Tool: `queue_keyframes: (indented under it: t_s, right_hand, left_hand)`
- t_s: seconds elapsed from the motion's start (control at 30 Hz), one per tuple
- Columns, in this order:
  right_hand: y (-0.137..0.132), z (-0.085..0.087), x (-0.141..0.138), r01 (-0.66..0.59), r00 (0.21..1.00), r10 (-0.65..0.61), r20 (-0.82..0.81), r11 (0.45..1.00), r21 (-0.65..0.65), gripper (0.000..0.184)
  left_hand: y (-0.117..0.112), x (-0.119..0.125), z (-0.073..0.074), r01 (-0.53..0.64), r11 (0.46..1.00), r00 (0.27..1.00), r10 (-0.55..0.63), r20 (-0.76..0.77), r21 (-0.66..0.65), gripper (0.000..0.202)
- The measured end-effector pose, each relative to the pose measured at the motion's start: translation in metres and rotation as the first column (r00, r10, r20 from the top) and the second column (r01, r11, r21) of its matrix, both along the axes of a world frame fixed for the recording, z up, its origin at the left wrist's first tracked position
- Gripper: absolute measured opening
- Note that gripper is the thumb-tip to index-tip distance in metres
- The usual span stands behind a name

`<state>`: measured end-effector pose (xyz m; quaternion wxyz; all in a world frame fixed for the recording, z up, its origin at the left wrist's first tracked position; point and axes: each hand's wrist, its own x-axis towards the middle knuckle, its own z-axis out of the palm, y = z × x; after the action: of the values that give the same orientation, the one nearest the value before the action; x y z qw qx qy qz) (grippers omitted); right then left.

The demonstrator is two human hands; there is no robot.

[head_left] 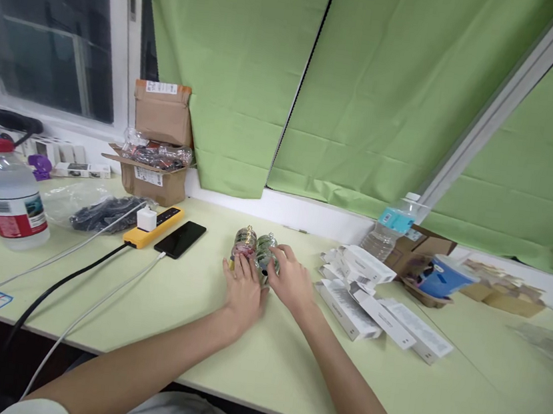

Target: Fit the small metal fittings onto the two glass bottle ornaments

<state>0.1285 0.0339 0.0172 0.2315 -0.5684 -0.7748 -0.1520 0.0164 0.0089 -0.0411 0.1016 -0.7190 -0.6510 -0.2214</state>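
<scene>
The left arm and the right arm are crossing the front edge of the desk, both forearms bare and slanting inward. The left hand is showing its back, its fingers pointing toward the rear edge and its thumb spreading to the right. The right hand is sitting just beside it, its fingers bending and its fingertips pointing leftward.

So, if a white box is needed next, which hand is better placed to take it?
Probably the right hand: it is closer to the white boxes. The left hand is farther away; both are at the shiny objects.
</scene>
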Motion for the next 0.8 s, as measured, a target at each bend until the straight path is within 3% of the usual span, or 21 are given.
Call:
queue_keyframes:
  t_s: [0.37, 0.57, 0.67, 0.8]
  right_hand:
    - [0.000, 0.000, 0.000, -0.013, 1.000, 0.013, 0.002, 0.999, -0.031, 0.033]
    - [-0.002, -0.001, -0.002, -0.028, 1.000, 0.029, -0.011, 0.998, 0.053, 0.030]
    - [-0.001, -0.003, -0.002, -0.112, 0.993, 0.116, -0.031, 0.987, 0.111, 0.028]
    - [0.002, -0.005, -0.001, -0.319, 0.944, 0.327, -0.035, 0.937, 0.141, 0.028]
  left_hand:
    - [-0.005, -0.015, 0.005, 0.102, 0.995, 0.994, -0.102, -0.032, 0.004, 0.067]
    - [-0.005, -0.029, 0.001, 0.153, 0.987, 0.988, -0.152, -0.027, 0.044, 0.067]
    - [-0.006, -0.030, 0.004, 0.181, 0.982, 0.983, -0.181, 0.001, 0.061, 0.062]
    - [-0.009, -0.042, 0.019, 0.216, 0.969, 0.971, -0.226, 0.074, 0.118, 0.045]
